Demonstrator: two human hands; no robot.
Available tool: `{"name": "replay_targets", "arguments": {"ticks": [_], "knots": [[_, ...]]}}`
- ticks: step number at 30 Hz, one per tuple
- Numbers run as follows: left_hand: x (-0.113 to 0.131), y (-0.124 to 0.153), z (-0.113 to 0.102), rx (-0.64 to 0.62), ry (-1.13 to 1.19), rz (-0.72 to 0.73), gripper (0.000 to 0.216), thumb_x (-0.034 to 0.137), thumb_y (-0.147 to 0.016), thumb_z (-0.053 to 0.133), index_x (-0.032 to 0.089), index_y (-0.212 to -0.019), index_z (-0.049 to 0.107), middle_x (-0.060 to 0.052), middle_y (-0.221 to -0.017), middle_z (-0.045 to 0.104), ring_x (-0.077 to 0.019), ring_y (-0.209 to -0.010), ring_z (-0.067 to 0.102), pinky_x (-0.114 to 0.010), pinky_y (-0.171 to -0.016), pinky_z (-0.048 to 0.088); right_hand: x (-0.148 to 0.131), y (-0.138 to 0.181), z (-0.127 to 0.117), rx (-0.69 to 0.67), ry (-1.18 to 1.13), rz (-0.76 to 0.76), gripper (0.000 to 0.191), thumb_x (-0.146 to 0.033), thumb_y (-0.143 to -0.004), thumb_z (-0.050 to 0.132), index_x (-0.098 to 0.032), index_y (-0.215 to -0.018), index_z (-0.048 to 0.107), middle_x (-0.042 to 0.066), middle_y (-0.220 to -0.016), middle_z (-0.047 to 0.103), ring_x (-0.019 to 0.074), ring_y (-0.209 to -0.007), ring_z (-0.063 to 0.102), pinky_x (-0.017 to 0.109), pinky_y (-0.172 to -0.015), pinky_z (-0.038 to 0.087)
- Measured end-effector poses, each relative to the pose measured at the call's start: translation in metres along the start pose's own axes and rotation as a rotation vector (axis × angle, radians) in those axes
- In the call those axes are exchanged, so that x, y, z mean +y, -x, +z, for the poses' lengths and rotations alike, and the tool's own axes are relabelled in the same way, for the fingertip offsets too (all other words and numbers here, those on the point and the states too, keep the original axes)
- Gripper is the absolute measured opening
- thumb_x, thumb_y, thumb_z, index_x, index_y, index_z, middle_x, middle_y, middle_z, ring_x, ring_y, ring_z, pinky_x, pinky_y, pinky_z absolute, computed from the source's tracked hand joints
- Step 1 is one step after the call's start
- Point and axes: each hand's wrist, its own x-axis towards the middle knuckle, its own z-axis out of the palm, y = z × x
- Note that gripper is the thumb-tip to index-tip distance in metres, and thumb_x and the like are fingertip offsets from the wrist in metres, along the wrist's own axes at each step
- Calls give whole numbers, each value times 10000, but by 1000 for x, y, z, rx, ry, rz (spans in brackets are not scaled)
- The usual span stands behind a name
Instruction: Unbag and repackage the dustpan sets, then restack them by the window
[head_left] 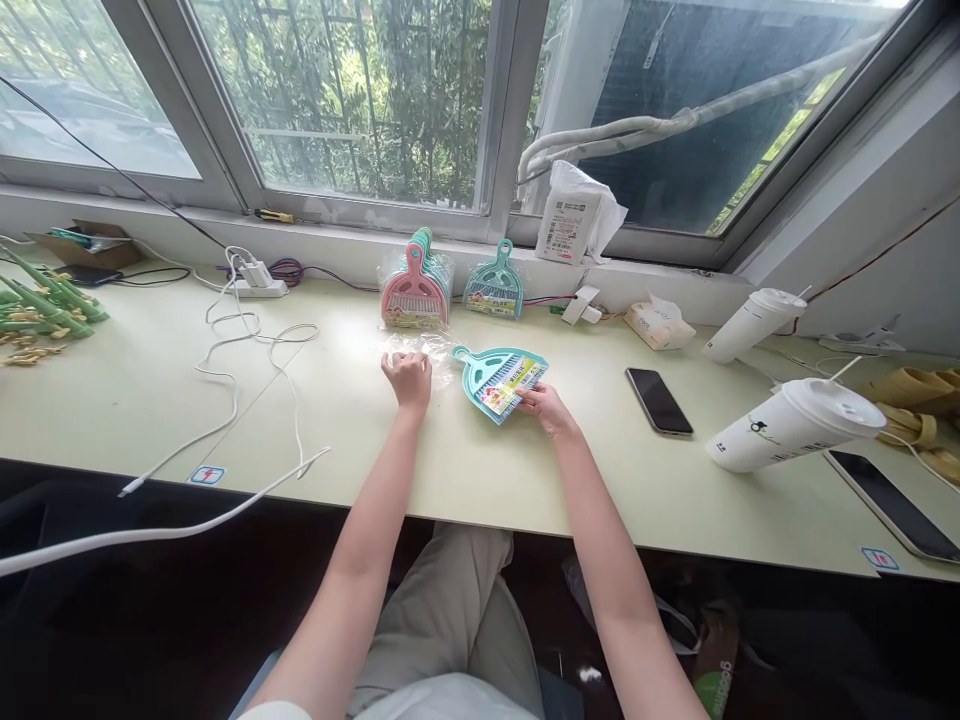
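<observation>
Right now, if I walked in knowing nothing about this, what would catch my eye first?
Probably the teal mini dustpan lying mid-table, with the right hand gripping its near edge, while the left hand presses on a clear plastic bag beside it. Behind them, a pink and teal stack of dustpans leans against the window ledge. On the right, two white lidded cups stand near a dark phone.

The right phone (892,506) is cut off by the frame edge; dustpan label (504,388) print is unreadable.
</observation>
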Motion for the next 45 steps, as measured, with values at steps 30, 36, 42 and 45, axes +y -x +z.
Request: {"name": "replay_targets", "arguments": {"ticks": [30,36,42,45], "knots": [[42,16,19,-1029,1491,-402,426,396,-793,606,149,-1139,629,-99,-1196,641,-297,-1146,565,-431,-990,416,7,4,32,89,-157,-235,316,-290,-687,751,-188,-954,617,49,-1050,685,203,-948,672,370,-884,567],[38,14,21,-966,1465,-419,422,327,-762,642,148,-1143,617,-91,-1166,658,-282,-1130,576,-420,-981,428,6,3,28,44,-179,-169,300,-246,-696,742,-188,-958,607,51,-1067,686,207,-997,658,367,-905,561],[40,15,13,-960,1407,-396,451,340,-749,659,176,-1164,594,-97,-1219,627,-281,-1115,578,-385,-870,490,-1,5,26,33,-175,-159,301,-221,-687,747,-198,-945,593,40,-1021,696,209,-979,665,391,-907,554],[41,17,10,-1008,1374,-385,460,372,-762,649,179,-1175,591,-106,-1224,623,-288,-1120,572,-387,-854,492,-3,6,28,51,-151,-172,282,-232,-682,747,-183,-919,602,53,-986,701,221,-953,672,409,-890,559]]}}
